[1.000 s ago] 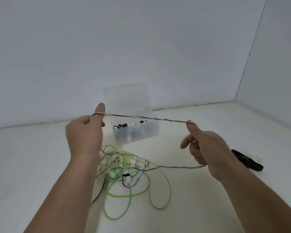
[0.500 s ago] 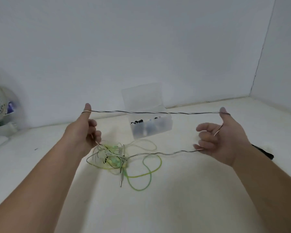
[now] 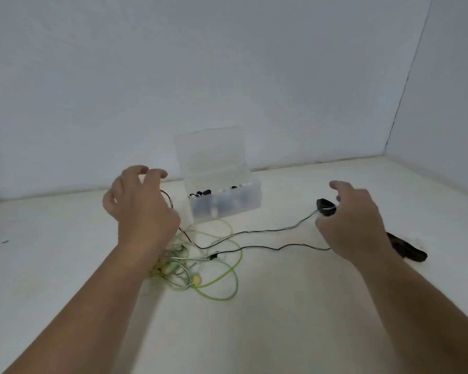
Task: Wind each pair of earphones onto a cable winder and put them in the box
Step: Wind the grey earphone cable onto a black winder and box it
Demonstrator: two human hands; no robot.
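Fingers (image 3: 157,174) of the left hand (image 3: 141,206) curl into a loose claw, with the thumb and forefinger tips apart. A thin black-and-white twisted earphone cable (image 3: 254,231) climbs from the heap into that hand's far side. I judge it to be hooked on fingers hidden from view, lifted to keep it free of the other cords. The right hand (image 3: 354,222) bends its fingers (image 3: 338,186) over a small black oval cable winder (image 3: 325,207), and a pale stretch of the cable lies across it. This looks like the start of winding, with one hand anchoring and the other feeding slack.

Nearest, on the matte white tabletop (image 3: 254,333), lies a tangle of translucent yellow-green rubbery earphone cords (image 3: 181,268) with yellowish buds. The twisted cable leaves this heap in two slack lines toward the right hand.

Behind the right wrist a second flat black winder (image 3: 408,251) rests on the tabletop, within easy reach.

Farther back stands a frosted clear plastic box (image 3: 227,209) with its hinged lid (image 3: 210,152) upright, so finished sets can be dropped straight in. Dark and white shapes show blurred through its wall.

Plain white walls (image 3: 227,76) meet in a corner beyond.
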